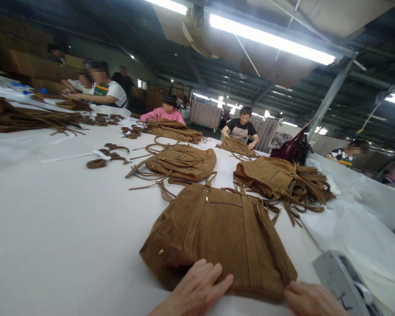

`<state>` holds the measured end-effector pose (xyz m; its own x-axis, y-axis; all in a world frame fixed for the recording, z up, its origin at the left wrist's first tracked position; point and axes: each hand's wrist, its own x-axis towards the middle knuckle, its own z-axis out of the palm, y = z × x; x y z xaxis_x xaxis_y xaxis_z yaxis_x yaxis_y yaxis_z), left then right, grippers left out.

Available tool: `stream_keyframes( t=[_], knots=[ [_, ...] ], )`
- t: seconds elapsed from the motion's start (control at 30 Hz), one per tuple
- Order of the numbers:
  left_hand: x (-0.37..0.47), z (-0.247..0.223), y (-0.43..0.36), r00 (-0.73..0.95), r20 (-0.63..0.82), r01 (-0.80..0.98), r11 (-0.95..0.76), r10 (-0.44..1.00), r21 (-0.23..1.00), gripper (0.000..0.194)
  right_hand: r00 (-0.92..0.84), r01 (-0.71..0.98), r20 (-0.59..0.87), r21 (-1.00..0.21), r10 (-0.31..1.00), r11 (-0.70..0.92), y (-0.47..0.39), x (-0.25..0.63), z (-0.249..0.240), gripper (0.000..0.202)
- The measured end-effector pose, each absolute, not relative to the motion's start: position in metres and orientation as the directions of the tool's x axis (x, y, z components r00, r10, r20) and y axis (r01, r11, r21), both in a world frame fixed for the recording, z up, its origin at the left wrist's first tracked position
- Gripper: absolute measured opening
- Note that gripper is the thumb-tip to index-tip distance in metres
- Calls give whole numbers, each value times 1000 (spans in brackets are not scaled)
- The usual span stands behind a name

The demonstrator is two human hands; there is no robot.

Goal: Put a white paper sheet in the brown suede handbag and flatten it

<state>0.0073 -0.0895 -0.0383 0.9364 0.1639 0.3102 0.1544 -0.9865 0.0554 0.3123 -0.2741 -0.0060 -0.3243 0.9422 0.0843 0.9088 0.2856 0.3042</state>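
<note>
In the head view, your left hand (197,287) lies flat, fingers spread and holding nothing, on the near edge of the brown suede bag (217,237) at the lower centre of the frame. Your right hand (311,299) sits at the bag's lower right corner, touching its edge; whether its fingers grip the suede you cannot tell, as most of the hand is cut off by the bottom of the frame. The bag lies flat on the white desk (59,228), straps running up toward its top. Just beyond it, a second bag (181,163) lies at centre, and a fringed bag (283,180) to the right. Loose brown straps (108,156) lie at left centre. A grey tool (340,281) rests at the lower right. Other people (242,127) work along the desk's far side.
</note>
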Motion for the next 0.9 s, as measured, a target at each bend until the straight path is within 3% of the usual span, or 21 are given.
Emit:
stream_keyframes(
  t=[0.07, 0.13, 0.2, 0.3, 0.37, 0.43, 0.53, 0.67, 0.7, 0.8, 0.9],
  knots=[
    [7, -41, -88, 936, 317, 150, -988, 153, 33, 64, -223, 936, -65, 264, 973, 232, -242, 292, 37, 19],
    [5, -40, -88, 936, 322, 150, -989, 146, 11, 64, -277, 943, -80, 167, 957, 287, -203, 270, 77, 21],
    [2, -39, -89, 929, 344, 149, -989, 139, -3, 63, -356, 929, 164, -40, 920, 367, -170, 247, 95, 24],
    [0, -39, -92, 902, 406, 168, -986, 147, -16, 53, -185, 890, 570, -249, 800, 382, -144, 219, 64, 47],
    [3, -42, -94, 892, 430, 169, -985, 137, -36, 29, -180, 911, 565, -214, 806, 353, -143, 207, 19, 59],
    [8, -44, -96, 884, 452, 163, -985, 119, -60, 7, -351, 906, 387, -90, 853, 414, -147, 204, -22, 72],
    [9, -36, -96, 853, 512, 162, -985, 106, -65, 6, -498, 861, 250, 34, 830, 507, -146, 207, -53, 76],
    [-19, 2, -88, 880, 458, 111, -992, 124, 55, 5, -635, 770, 311, 178, 708, 613, -135, 210, -56, 68],
    [-31, 13, -83, 879, 436, 158, -980, 194, 117, 10, -645, 761, 328, 193, 690, 619, -134, 209, -56, 68],
    [-68, 36, -66, 783, 390, 395, -872, 484, 290, 56, -646, 755, 339, 152, 684, 638, -136, 207, -54, 85],
    [-101, 39, -46, 671, 368, 503, -760, 644, 411, 73, -654, 743, 325, 107, 683, 660, -140, 208, -55, 90]
  ],
)
